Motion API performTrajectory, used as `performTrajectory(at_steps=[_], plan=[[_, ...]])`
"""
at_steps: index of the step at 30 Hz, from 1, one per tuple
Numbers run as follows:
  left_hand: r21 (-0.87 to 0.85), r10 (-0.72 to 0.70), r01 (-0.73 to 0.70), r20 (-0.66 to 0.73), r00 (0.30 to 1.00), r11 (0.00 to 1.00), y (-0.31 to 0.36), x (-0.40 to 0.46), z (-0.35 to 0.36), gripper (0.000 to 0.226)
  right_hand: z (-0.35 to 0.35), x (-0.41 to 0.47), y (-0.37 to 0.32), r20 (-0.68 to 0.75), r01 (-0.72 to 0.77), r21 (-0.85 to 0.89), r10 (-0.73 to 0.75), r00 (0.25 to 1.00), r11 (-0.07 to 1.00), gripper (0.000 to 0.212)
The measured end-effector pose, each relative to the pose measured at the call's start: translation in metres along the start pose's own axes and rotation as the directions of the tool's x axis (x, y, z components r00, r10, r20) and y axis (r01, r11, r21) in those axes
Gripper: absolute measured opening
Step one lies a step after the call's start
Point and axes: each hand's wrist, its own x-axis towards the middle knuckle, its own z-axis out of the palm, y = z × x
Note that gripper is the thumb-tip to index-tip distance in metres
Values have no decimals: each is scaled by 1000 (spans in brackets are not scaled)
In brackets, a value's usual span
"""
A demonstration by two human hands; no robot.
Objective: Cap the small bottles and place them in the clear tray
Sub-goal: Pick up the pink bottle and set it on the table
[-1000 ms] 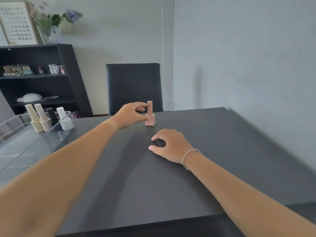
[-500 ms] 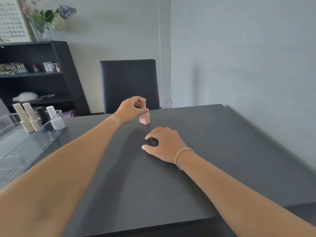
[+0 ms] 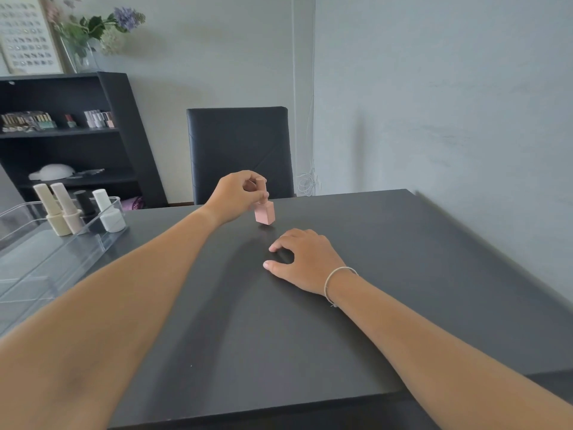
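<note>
A small pink bottle (image 3: 265,212) with its pink cap on hangs just above the dark table (image 3: 279,321), tilted a little. My left hand (image 3: 235,197) grips it by the cap. My right hand (image 3: 305,259) rests on the table nearer to me, fingers loosely curled, holding nothing. At the left stands the clear tray (image 3: 46,262) with several capped bottles at its far end: a cream one (image 3: 52,212), a beige one (image 3: 66,209), a black one (image 3: 84,201) and a white one (image 3: 108,212).
A black chair (image 3: 240,150) stands behind the table's far edge. A black shelf unit (image 3: 62,135) with small bottles is at the back left, flowers on top. A grey wall runs along the table's right side.
My left hand has closed on the pink bottle's cap and lifted the bottle slightly off the table. The right hand has stayed resting in place.
</note>
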Motion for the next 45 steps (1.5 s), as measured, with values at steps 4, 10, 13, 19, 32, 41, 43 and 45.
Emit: performTrajectory(at_steps=[4,10,13,19,32,41,43,45], plan=[[-19,12,-13,-39,999,1000,6,-6,-30,19,-3,1,-3,-22,5,16,-5,1000,1000,28],[51,40,-34,-137,990,998,4,-24,-103,31,12,15,-45,11,121,173,-125,992,978,25],[99,34,-18,-168,985,995,-2,-38,-144,33,26,25,-79,15,196,257,-207,978,946,23],[195,-7,59,-259,966,979,-22,-68,-224,34,56,43,-139,63,275,341,-313,948,899,20],[330,-91,232,-391,916,915,-80,-112,-321,23,104,63,-198,188,411,314,-480,857,856,25],[345,-134,295,-422,897,891,-116,-108,-337,22,112,65,-196,169,493,236,-535,828,838,26],[341,-138,302,-431,892,890,-122,-104,-336,21,111,66,-196,159,498,234,-538,828,835,25],[342,-138,304,-433,891,889,-126,-101,-333,21,109,65,-197,122,495,257,-536,835,830,22]])
